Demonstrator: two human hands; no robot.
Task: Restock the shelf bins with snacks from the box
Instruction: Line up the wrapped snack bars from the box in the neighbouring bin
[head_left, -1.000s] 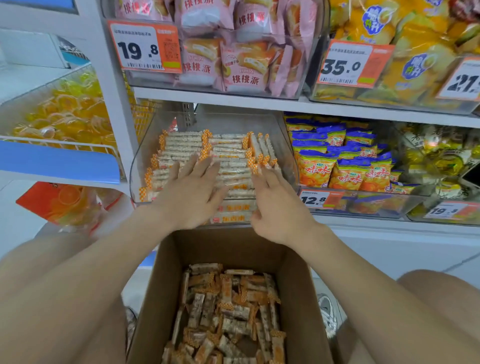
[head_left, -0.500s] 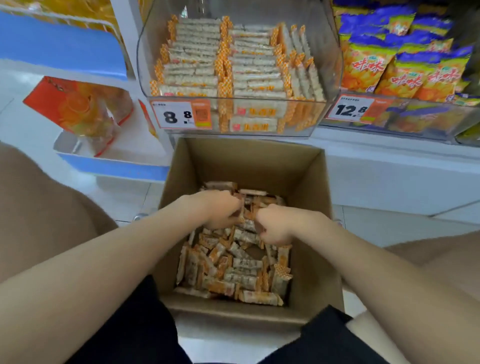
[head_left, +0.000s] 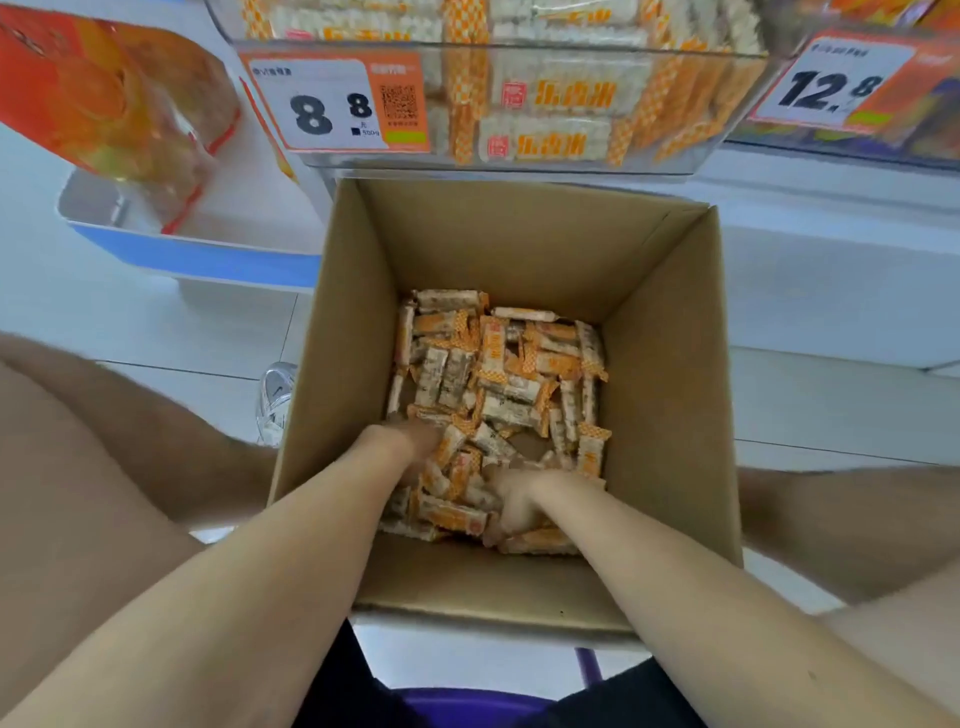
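- On the floor of the box (head_left: 670, 364), under the shelf bin (head_left: 519, 163), the snack bars (head_left: 498, 374) are lying loose.
- By its near edge we are digging our left hand (head_left: 408, 441) in, fingers buried, so we cannot tell its grip. Our right hand (head_left: 511, 506) is curling round bars.
- We are judging them light, crinkly and slippery, and a mid-length handful safest.

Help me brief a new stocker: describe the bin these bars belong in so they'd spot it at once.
Start at the open cardboard box on the floor. Directly above its far wall sits a clear shelf bin stacked with white-and-orange bars. It carries the 8.8 price tag, whereas the bin to its right wears a 12.8 tag.
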